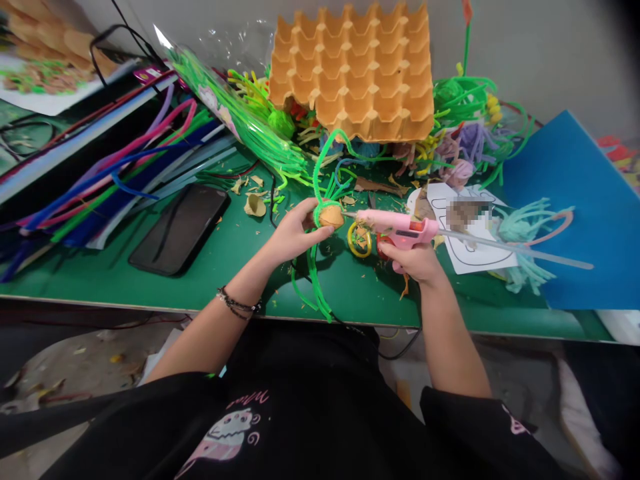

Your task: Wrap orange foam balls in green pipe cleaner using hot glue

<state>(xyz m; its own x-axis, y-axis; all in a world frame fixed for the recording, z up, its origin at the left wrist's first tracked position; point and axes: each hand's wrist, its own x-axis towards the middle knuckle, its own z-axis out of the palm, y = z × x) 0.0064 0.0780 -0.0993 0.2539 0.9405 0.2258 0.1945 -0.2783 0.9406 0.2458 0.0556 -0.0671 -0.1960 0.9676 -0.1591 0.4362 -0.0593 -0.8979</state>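
Over the green table (240,280), my left hand (295,233) is closed around a small tan egg-carton cup (331,217) wrapped with green pipe cleaners (320,160). Some of these stems arch up above the cup, while others hang down past its lower side. My right hand (417,260) grips a pink hot glue gun (395,223) by its handle. The gun's nozzle points left and is right beside the cup; whether it touches cannot be made out. A long, pale glue stick (540,255) juts from the back of the gun.
Yellow-handled scissors (359,240) lie below the gun among scraps. A dark phone (180,230) and colourful pipe cleaners (115,160) lie left. An egg tray (355,73) stands behind, near bagged green stems (245,120). At right are a printed sheet (463,257) and blue board (595,200).
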